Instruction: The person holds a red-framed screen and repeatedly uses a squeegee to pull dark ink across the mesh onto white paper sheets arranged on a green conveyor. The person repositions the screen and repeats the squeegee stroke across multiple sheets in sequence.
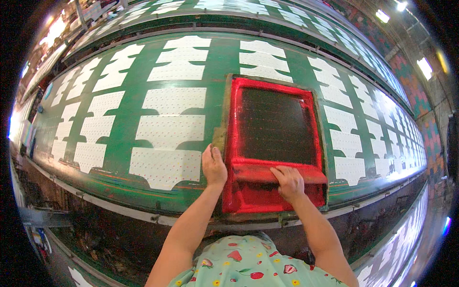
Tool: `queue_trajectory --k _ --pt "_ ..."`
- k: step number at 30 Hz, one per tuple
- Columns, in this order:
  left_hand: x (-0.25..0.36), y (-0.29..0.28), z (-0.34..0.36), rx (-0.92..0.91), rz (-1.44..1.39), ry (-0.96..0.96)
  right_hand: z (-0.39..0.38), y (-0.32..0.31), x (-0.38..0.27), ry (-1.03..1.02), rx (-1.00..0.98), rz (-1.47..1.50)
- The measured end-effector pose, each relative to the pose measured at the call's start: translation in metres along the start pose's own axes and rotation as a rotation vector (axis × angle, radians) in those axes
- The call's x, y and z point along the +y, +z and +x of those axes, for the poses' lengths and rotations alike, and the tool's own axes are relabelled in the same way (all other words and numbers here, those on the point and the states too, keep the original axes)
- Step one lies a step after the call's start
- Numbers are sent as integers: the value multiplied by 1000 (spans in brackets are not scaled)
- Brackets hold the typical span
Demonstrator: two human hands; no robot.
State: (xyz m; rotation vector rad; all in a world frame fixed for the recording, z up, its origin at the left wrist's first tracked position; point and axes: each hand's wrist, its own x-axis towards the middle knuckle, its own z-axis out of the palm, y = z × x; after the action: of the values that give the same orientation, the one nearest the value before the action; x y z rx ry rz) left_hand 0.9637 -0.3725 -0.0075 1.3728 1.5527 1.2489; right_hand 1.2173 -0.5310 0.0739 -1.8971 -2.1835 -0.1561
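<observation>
A printing screen [275, 124] with a dark mesh and red ink-smeared borders lies on the long green table [222, 57]. My left hand [213, 165] grips the screen's wooden left edge, fingers pressed together and thumb up. My right hand [288, 181] has its fingers curled over a red-stained squeegee [311, 175] lying across the lower part of the screen. White shirt-shaped cut pieces [165, 160] with small coloured dots lie in rows left and right of the screen. Whatever lies under the screen is hidden.
The table's metal rail [134, 214] runs along the near edge in front of me. A second long table [224, 12] with white pieces stands beyond, and another [397, 239] is at lower right. A patchwork-coloured wall [404, 76] and lights are at the right.
</observation>
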Motion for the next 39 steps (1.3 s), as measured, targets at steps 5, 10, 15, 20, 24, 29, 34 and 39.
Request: queue_trajectory --k 5,10,15,20,24,29,34,39 --pt "2 -1 0 -5 32 23 89 27 65 -11 -5 38" --pt "3 0 -4 53 50 8 174 52 129 -18 19 21" --pt "0 2 -6 114 52 50 249 80 186 -11 0 -85" --pt "3 2 -6 138 125 79 307 84 222 -17 -10 -64" --pt "7 2 -6 116 160 54 333 73 240 5 -59 7" --pt "9 2 -8 134 116 42 344 71 250 15 -6 46" --pt "10 2 -7 98 190 58 344 73 251 30 -111 -3" --pt "11 3 -5 105 177 106 353 55 247 31 -291 6"
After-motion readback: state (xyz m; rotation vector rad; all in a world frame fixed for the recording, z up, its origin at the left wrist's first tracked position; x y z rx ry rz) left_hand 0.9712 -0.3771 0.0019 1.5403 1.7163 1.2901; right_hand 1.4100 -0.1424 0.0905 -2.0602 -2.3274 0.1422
